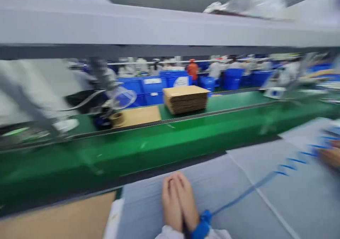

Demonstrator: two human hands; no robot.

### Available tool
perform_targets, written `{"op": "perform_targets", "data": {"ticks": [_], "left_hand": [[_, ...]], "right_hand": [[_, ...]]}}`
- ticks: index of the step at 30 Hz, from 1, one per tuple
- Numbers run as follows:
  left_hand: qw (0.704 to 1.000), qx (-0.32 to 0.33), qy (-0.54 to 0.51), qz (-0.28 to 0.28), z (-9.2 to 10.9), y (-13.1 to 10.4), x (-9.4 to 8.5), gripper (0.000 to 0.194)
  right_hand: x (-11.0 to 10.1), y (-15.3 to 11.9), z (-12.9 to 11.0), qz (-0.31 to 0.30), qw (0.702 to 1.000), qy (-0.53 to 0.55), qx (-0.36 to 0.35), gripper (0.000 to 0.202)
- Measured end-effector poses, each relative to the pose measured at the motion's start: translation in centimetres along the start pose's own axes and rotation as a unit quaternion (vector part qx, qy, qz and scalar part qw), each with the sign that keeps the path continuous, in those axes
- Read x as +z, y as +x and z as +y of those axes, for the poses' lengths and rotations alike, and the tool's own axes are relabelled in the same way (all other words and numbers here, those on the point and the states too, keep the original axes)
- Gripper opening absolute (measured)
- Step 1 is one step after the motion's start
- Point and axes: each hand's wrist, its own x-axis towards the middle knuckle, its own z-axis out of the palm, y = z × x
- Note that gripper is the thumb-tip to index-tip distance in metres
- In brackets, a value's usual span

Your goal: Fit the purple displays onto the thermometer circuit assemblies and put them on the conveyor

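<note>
Although motion smears most of the frame, I can log the following from left to right. At lower left a brown cardboard sheet (pixel 58 217) lies flat, its right edge near the grey sheet (pixel 143 207) that covers the bench from bottom centre to the right edge. Behind both, a green conveyor belt (pixel 159 146) crosses the frame. Beyond it, a tape roll (pixel 117 118) stands left of centre and a stack of flat cardboard (pixel 186 99) at centre, with blue crates (pixel 148 88) further back. At bottom centre the left hand (pixel 179 200) lies open, palm down, fingers together and pointing up the frame. It presses flat on the grey sheet and grips nothing. A blue wrist strap (pixel 203 224) sits at its wrist. From there a blue line (pixel 247 192) runs up and right across the sheet; whether it is a cord or a printed mark I cannot tell. The sheet's long axis follows that same diagonal, from the left hand toward the right hand (pixel 330 156). That hand shows only as a blur at the right edge, so I cannot tell whether it is open or closed. The left hand is on the near end of the sheet, and most of the sheet lies to its right.
</note>
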Motion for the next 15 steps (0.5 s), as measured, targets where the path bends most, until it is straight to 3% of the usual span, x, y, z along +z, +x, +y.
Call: {"op": "perform_targets", "data": {"ticks": [2,4,6,10,15], "left_hand": [[0.998,0.005,0.008,0.06,0.0,-0.3,0.7,0.023],[1.0,-0.017,0.005,-0.004,-0.7,-0.1,0.6,0.025],[0.999,-0.033,0.008,-0.026,-1.4,-0.1,-0.5,0.027],[0.999,-0.046,0.012,-0.018,-2.1,-0.6,-2.3,0.028],[0.999,-0.045,0.009,-0.019,-2.0,-0.6,-2.3,0.03]], "right_hand": [[0.1,-0.3,1.0,-0.038,0.999,0.011,0.023,0.025],[-0.3,-0.1,2.2,-0.06,0.997,0.014,0.04,0.022],[-1.0,0.2,3.2,-0.067,0.996,0.009,0.052,0.024],[-2.6,0.8,4.5,-0.063,0.996,-0.027,0.057,0.026],[-2.8,0.9,5.1,-0.049,0.995,-0.086,0.014,0.019]]}}
